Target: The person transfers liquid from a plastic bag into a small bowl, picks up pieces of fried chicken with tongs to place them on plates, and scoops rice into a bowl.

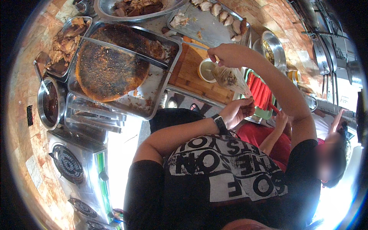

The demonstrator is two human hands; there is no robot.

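Observation:
My left hand [238,112], a dark watch on its wrist, pinches the gathered end of a clear plastic bag [229,78]. Brownish food fills the bag's far end, beside a small round bowl [207,70] of pale liquid. Above the bag, the fingers of my right hand [230,56] are curled around the end of a long metal utensil [193,44]. That utensil reaches left over the wooden cutting board [188,78] toward the metal trays; its kind is not clear.
A big tray [155,96] holds a round, charred slab [111,71]. Meat pieces [224,17] line another tray behind the board. To the right, red strips [258,90] lie in a green tray, where another person's hand [281,119] reaches in. A gas stove [69,163] stands at lower left.

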